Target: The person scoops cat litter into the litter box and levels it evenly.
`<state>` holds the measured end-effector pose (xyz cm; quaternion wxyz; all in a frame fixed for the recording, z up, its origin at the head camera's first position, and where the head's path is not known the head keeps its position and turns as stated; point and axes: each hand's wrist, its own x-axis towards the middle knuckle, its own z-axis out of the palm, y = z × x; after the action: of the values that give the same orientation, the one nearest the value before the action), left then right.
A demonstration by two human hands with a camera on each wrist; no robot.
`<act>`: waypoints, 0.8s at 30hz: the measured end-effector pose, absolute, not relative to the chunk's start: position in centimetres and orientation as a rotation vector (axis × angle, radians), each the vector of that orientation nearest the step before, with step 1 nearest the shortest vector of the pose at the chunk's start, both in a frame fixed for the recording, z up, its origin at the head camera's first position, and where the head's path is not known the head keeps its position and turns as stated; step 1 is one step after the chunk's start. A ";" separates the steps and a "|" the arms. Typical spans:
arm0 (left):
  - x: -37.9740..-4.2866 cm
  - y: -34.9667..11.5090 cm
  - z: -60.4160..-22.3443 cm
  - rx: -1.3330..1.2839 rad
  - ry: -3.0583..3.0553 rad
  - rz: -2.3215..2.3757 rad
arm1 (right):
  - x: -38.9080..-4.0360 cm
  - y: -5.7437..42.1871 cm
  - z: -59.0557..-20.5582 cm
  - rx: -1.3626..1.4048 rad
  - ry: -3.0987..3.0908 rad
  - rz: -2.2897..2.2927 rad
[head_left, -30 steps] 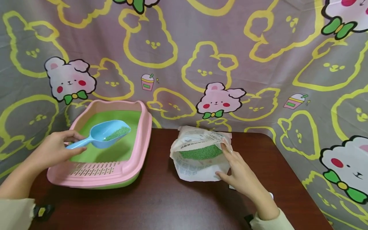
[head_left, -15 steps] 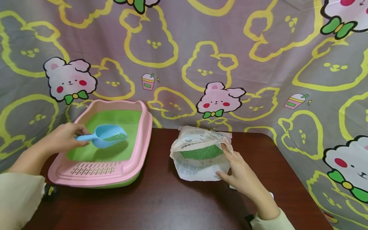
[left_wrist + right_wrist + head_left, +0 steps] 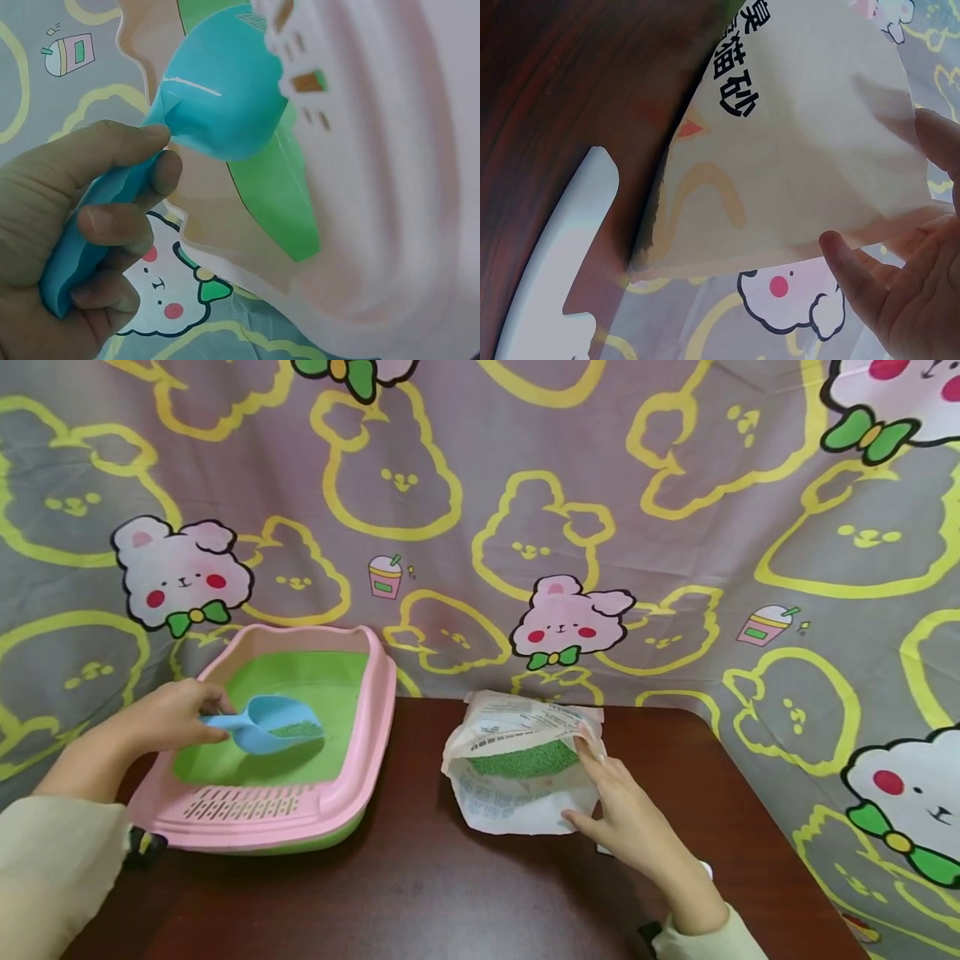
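Note:
My left hand (image 3: 168,714) grips the handle of a light blue scoop (image 3: 258,727), fingers curled round it in the left wrist view. Green granules of cat litter lie in the scoop's front. It hangs tilted over the green floor of a pink litter box (image 3: 382,727), apart from it as far as I can see. My right hand (image 3: 637,814) rests against the right side of an open paper bag of cat litter (image 3: 502,802), with fingers extended at the rim and thumb on the front. Green litter shows in the bag's mouth. Its far fingers are partly hidden.
A slotted pink step (image 3: 243,802) forms the front of the litter box. Beside the bag lies a white curved object (image 3: 562,247), mostly hidden in the head view. Patterned cloth (image 3: 442,460) hangs behind and beside the dark wooden table (image 3: 420,893).
My left hand first moved slightly right and forward with the scoop, which then sank a little and tipped further towards the box. The right hand and the bag have stayed put.

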<state>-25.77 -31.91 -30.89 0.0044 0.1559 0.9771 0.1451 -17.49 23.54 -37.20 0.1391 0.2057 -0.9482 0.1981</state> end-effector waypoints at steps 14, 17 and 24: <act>-26.5 -31.1 -30.0 0.465 2.950 0.357 | -17.3 23.4 -37.1 0.612 -2.723 0.543; -26.5 -31.0 -29.7 0.442 2.946 0.345 | -17.3 23.4 -36.9 0.609 -2.732 0.543; -26.3 -30.9 -29.4 0.441 2.935 0.352 | -17.4 23.4 -36.9 0.609 -2.738 0.542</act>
<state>-26.30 -30.89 -29.38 0.0766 0.1471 0.9791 0.1176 -17.39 23.40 -36.94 0.1417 0.2110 -0.9488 0.1879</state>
